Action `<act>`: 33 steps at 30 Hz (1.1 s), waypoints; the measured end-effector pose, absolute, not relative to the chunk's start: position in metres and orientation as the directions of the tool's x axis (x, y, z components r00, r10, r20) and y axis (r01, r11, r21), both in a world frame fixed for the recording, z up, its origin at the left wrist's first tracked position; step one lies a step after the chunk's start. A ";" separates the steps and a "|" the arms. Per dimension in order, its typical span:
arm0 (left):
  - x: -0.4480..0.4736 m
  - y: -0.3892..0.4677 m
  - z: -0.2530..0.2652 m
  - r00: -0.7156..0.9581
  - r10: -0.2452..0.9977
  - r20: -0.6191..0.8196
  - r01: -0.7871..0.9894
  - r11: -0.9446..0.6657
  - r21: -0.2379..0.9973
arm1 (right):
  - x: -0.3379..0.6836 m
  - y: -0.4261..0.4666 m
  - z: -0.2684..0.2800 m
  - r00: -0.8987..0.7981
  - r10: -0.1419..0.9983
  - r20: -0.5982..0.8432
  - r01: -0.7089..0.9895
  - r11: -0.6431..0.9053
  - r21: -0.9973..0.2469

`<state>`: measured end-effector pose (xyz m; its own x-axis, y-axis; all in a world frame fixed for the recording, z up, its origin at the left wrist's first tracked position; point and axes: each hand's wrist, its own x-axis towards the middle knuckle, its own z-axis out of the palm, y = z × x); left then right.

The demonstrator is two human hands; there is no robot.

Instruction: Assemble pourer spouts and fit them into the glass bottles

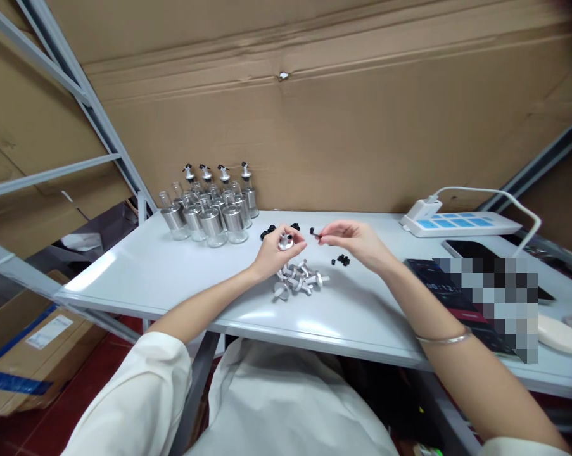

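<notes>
My left hand [269,254] is closed around a silver metal pourer spout [286,242], whose top shows a small dark part. Just to its right, my right hand [356,240] pinches a small black-ended piece [313,232] between thumb and fingertips; its exact kind is too small to make out. The two hands are apart above the table. Below my left hand lies a loose pile of silver pourer spouts [298,280]. A little cluster of tiny black parts [344,260] rests beneath my right hand. Larger black pieces [268,232] lie behind my left hand, partly hidden.
Several glass bottles with metal bands [212,223] stand at the back left, some topped with pourers. A white power strip [461,224] with a plugged-in cable is at the back right. Phones [457,297] and a white oval object [562,334] lie on the table's right side.
</notes>
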<state>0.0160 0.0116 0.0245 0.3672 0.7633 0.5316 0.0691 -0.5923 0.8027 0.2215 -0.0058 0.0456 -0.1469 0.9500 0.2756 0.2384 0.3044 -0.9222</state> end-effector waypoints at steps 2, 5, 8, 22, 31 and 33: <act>0.016 0.014 0.023 0.318 0.805 0.501 0.052 -0.542 0.839 | 0.239 0.002 0.043 -0.025 0.921 0.389 0.451 0.358 -0.818; 0.017 0.017 0.023 0.279 0.858 0.432 -0.017 -0.445 0.895 | 0.264 0.011 0.038 -0.021 0.902 0.430 0.788 0.280 -0.548; 0.017 0.016 0.026 0.298 0.865 0.404 -0.110 -0.390 0.914 | 0.277 0.017 0.031 -0.073 0.953 0.295 0.870 0.206 -0.448; 0.019 0.026 0.017 0.342 0.844 0.414 -0.186 -0.371 0.910 | 0.281 0.027 0.014 -0.111 0.991 0.077 0.940 0.130 -0.316; 0.018 0.025 0.019 0.354 0.842 0.406 -0.081 -0.405 0.911 | 0.276 0.028 0.010 -0.186 0.978 0.098 0.931 0.207 -0.302; 0.018 0.024 0.020 0.354 0.843 0.406 -0.069 -0.409 0.910 | 0.276 0.027 0.010 -0.208 0.972 0.111 0.925 0.232 -0.302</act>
